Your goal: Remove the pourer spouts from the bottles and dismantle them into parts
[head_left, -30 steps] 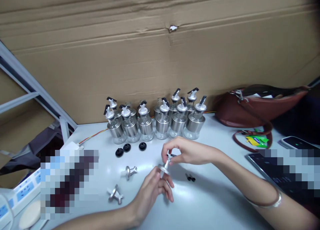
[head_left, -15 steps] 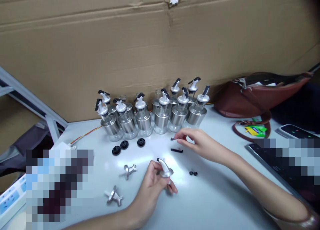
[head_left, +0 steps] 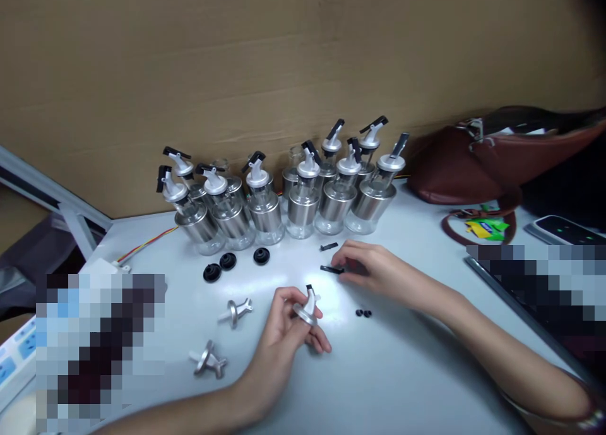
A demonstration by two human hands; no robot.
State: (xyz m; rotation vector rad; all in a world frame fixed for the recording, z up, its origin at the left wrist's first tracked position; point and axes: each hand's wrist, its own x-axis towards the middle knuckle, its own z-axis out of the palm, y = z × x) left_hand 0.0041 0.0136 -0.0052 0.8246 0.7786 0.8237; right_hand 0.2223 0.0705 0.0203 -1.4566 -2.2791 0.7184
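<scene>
Silver pourer (head_left: 309,310) is held near its disc in the grip of the left hand (head_left: 288,324), apparently so its top is left exposed. At one o'clock, a black lever (head_left: 330,269) is met by the right hand (head_left: 372,264); whether pinched cannot be told. At twelve, the table's (head_left: 407,359) rear is blocked by bottles (head_left: 303,213).

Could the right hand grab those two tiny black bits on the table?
Probably yes. The tiny black bits lie close to the right hand, and nothing seems to cover them or stand between. Its fingertips are at a black lever, though.
</scene>
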